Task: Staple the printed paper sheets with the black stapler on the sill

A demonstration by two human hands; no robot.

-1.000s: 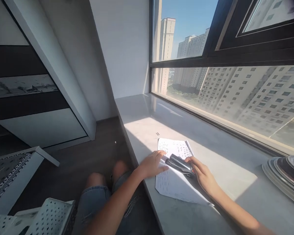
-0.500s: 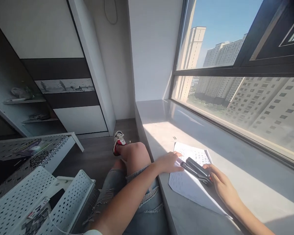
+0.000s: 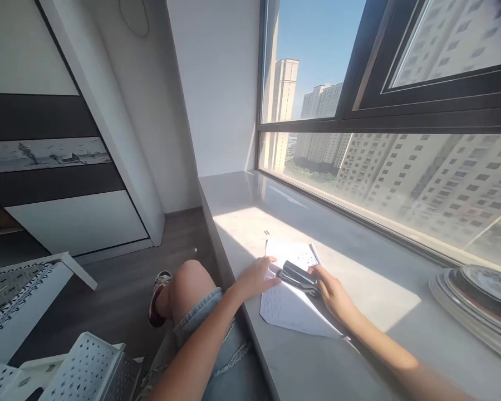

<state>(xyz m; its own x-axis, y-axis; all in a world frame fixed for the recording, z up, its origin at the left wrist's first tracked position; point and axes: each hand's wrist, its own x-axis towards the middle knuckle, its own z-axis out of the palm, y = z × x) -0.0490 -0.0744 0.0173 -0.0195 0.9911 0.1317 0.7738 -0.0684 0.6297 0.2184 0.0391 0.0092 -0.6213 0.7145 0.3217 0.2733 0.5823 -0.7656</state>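
Observation:
A black stapler (image 3: 298, 277) is held above written paper sheets (image 3: 296, 317) on the windowsill. My right hand (image 3: 329, 287) grips its right, rear end, with the fingers partly hidden behind it. At the stapler's left, front end is my left hand (image 3: 256, 277), thumb and index finger closing around the tip; a pale bit between them is too small to make out. Upper and lower arms of the stapler look spread apart. The sheets lie partly in sun, one edge slightly curled. Two tiny dark strips (image 3: 266, 232) rest on the sill beyond the paper.
A stack of round plate-like items (image 3: 480, 312) stands on the sill at right. The window (image 3: 379, 189) runs along the far side. White perforated baskets (image 3: 87, 362) and a white table (image 3: 37, 306) with a patterned cloth are at lower left.
The view has turned to the right, bringing the round stack into sight. Both hands stay at the stapler, with little change in their hold.

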